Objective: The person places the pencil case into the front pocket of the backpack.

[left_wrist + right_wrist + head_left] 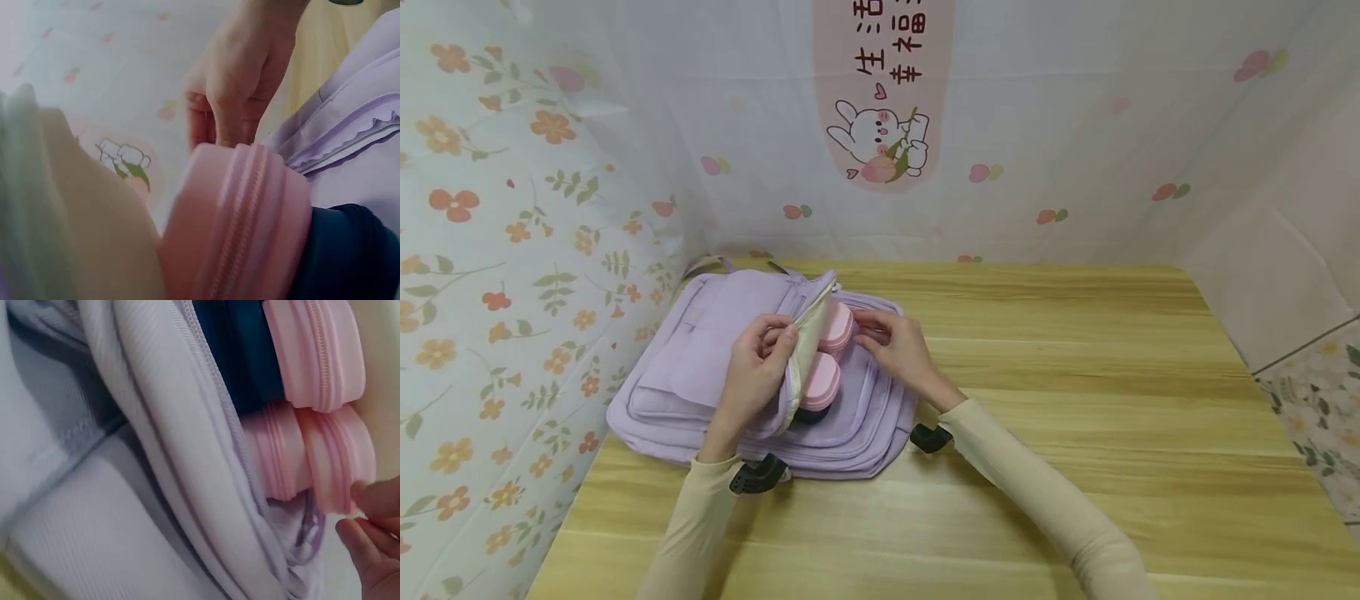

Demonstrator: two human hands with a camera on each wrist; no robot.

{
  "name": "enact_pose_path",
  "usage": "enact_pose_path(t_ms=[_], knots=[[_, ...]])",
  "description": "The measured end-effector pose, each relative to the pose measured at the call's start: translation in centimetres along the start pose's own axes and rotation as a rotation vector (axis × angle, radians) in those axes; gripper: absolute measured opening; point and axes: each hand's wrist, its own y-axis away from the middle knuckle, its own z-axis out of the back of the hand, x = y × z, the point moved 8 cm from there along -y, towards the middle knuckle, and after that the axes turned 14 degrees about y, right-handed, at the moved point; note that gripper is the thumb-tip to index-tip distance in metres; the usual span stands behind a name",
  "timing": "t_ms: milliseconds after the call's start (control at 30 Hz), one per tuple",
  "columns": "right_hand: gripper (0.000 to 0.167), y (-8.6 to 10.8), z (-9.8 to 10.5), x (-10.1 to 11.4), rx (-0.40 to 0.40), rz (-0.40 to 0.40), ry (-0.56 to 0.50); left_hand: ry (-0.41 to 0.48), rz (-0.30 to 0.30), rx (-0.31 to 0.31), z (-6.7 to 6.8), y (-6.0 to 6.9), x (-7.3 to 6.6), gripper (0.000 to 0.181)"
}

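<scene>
A lavender backpack (722,333) lies on the wooden table with its front pocket unzipped. My left hand (757,362) pinches the edge of the raised pocket flap (805,350), whose cream lining shows. Inside the opening sit small zippered pink cases (822,382), some stacked in pairs. Beneath the nearer pink one lies a dark blue zippered case (240,356). My right hand (898,346) is at the outer end of the farther pink case (340,456), thumb and fingers bent loosely with a gap between them. Its fingertips appear to touch that case.
Black wrist straps or mounts (758,475) are at both sleeves. The wooden table (1075,400) extends to the right of the backpack. A floral cloth (512,292) hangs at the left, and a printed curtain (1037,125) hangs behind the table.
</scene>
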Motion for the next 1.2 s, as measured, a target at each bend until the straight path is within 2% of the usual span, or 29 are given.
enact_pose_path(t_ms=[133,200,300,433,533,633,833,1033,1100,1200], knots=[[0.032,0.5,1.7,0.1,-0.009,-0.003,0.066,-0.131,-0.075,0.072,-1.8,0.1,-0.9,0.018],[0.031,0.8,2.8,0.1,-0.027,-0.003,0.083,-0.220,-0.144,0.120,-3.0,0.4,-1.4,0.014],[0.031,1.4,4.3,-0.1,-0.049,0.002,0.092,-0.407,-0.283,0.171,-4.8,1.0,-2.1,0.009],[0.032,2.4,5.8,-0.7,-0.055,-0.014,0.135,-0.619,-0.432,0.192,-6.7,1.8,-2.3,0.011],[0.034,3.2,6.7,-0.9,-0.045,-0.019,0.220,-0.719,-0.495,0.197,-7.6,2.3,-2.1,0.014],[0.039,3.9,7.4,-0.7,-0.035,0.015,0.325,-0.797,-0.545,0.208,-8.3,2.7,-1.7,0.016],[0.051,5.2,8.3,0.0,-0.033,0.093,0.476,-0.953,-0.615,0.222,-9.1,3.4,-0.9,0.020],[0.052,5.8,9.1,0.2,-0.041,0.116,0.504,-0.969,-0.639,0.217,-9.2,3.6,-0.6,0.024],[0.054,6.0,9.4,0.2,-0.040,0.108,0.521,-0.961,-0.624,0.218,-9.1,3.6,-0.7,0.030],[0.060,6.3,10.0,0.4,-0.033,0.092,0.570,-0.961,-0.557,0.225,-9.0,3.3,-0.9,0.045]])
